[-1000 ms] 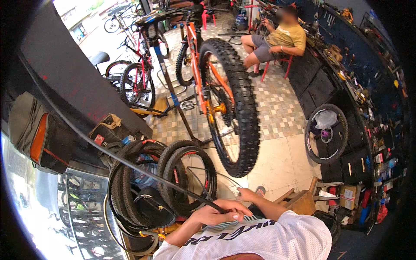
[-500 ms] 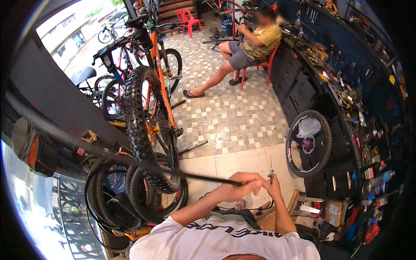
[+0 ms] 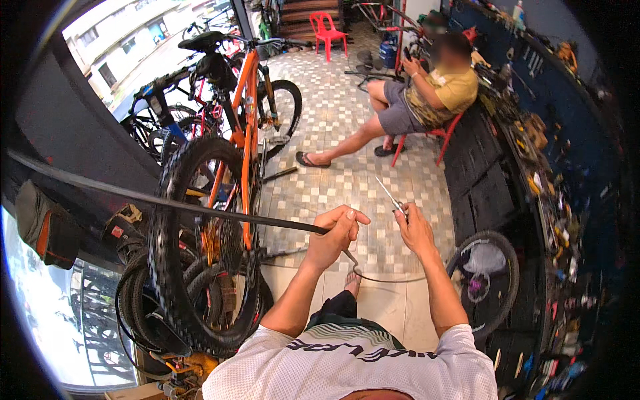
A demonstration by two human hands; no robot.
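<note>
1. The largest thing on my feed is an orange-framed bicycle (image 3: 247, 180), left of the hands, its knobby rear tyre (image 3: 164, 247) toward me.
2. Next, I see a co-worker in a yellow shirt (image 3: 459, 90), seated on a red chair beyond the right hand.
3. The long black strip (image 3: 167, 202) crosses from the left edge, passing in front of that tyre in my view. Its long axis runs almost sideways, sloping gently down to the right, and it points into the left hand.
4. A loose wheel (image 3: 512, 280) stands by the dark cabinets, right of the right forearm.
5. I have the left hand (image 3: 333, 237) curled tight around the strip, forefinger reaching out to the right.
6. The right hand (image 3: 417, 230), apart from the left, pinches a slim metal tool.
7. Below the left hand a thinner dark length (image 3: 383, 280) kinks, then runs right toward the right forearm; I cannot tell whether it belongs to the strip.
8. Smallest is the slim metal tool (image 3: 388, 192), its tip aimed forward and left, away from the body.
</note>
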